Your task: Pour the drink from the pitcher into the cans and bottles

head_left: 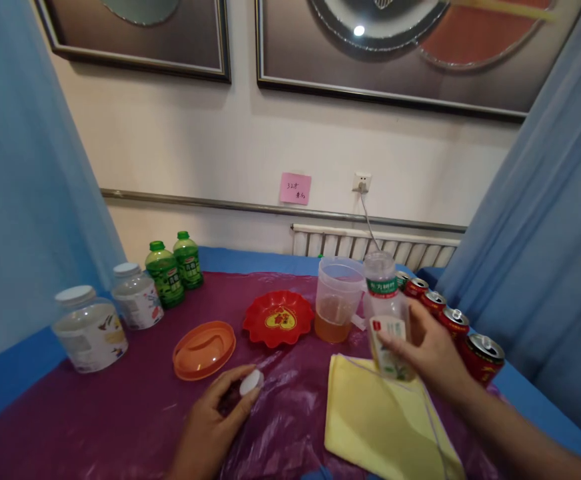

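Observation:
My right hand (pixel 428 343) is closed around a clear plastic bottle (pixel 388 333) with a green and white label. The bottle is held nearly upright over the far part of a folded yellow cloth (pixel 378 420), and its mouth looks uncapped. Between the thumb and fingers of my left hand (pixel 215 420) is a small white bottle cap (pixel 251 382). Just left of the bottle stands a translucent plastic pitcher (pixel 338 293) with amber liquid in its lower part. An orange lid (pixel 204 351) lies beyond my left hand, beside a red scalloped plate (pixel 255 328).
Several drink cans (pixel 480 357) line the right side. At the left stand two clear jars with white lids (pixel 90 333) and two green bottles (pixel 165 280). A purple plastic sheet (pixel 135 413) covers the blue table. A radiator (pixel 330 241) and wall lie behind.

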A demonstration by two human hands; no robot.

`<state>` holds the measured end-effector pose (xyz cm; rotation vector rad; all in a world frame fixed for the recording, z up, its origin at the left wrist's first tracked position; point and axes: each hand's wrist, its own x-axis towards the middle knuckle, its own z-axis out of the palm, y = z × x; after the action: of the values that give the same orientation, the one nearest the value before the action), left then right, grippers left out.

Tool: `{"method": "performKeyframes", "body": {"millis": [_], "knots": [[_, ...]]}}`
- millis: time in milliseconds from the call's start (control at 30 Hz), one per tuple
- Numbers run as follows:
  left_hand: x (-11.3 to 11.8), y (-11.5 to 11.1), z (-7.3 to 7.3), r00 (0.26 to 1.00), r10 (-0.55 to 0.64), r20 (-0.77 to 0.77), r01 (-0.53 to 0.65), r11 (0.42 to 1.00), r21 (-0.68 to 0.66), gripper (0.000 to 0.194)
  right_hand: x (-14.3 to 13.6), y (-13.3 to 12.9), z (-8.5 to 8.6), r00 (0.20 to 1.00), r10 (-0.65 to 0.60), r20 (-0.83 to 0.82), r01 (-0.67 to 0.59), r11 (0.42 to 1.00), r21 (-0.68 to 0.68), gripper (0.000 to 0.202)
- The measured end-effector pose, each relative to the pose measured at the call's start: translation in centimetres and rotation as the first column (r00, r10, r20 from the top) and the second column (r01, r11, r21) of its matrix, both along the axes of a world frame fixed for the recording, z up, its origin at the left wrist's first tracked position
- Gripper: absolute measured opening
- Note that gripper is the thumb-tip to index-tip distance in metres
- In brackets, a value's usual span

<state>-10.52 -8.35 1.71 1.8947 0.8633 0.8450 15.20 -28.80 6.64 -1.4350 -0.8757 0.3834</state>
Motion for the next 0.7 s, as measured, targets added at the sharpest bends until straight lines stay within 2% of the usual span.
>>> {"method": "performKeyframes", "body": {"millis": [67, 133, 200, 267, 367, 500, 700], "knots": [[-0.2, 0.3, -1.7, 1.0, 0.005, -0.004, -0.005, 0.999, -0.036, 0.05, 3.5, -0.8, 1.8, 0.962, -0.147, 0.229, 0.169, 0.982, -0.083, 0.067], [-0.3, 0.8, -2.9, 1.0, 0.022, 0.011, -0.022, 0.999, -0.046, 0.053, 6.8, -1.1, 3.2, 0.815, -0.284, 0.505, 0.392, 0.912, -0.12, 0.067], [-0.3, 1.2, -3.5, 0.998, 0.041, 0.038, -0.04, 0.999, -0.033, 0.054, 9.5, -0.9, 4.0, 0.647, -0.274, 0.712, 0.5, 0.857, -0.125, 0.063], [-0.3, 1.5, -3.7, 0.997, 0.054, 0.057, -0.052, 0.998, -0.026, 0.055, 11.5, -0.5, 4.6, 0.515, -0.179, 0.838, 0.539, 0.828, -0.154, 0.058], [-0.4, 1.5, -3.3, 0.996, 0.054, 0.078, -0.051, 0.998, -0.044, 0.053, 13.4, 0.2, 5.5, 0.35, -0.045, 0.936, 0.605, 0.773, -0.19, 0.053], [-0.5, 1.2, -3.0, 0.997, 0.031, 0.078, -0.027, 0.998, -0.054, 0.049, 14.6, 1.4, 7.2, 0.16, 0.098, 0.982, 0.67, 0.72, -0.181, 0.051], [-0.7, 1.0, -4.1, 0.997, 0.016, 0.077, -0.016, 1.0, 0.009, 0.043, 15.0, 2.7, 8.8, 0.005, 0.206, 0.978, 0.649, 0.744, -0.16, 0.053]]}}
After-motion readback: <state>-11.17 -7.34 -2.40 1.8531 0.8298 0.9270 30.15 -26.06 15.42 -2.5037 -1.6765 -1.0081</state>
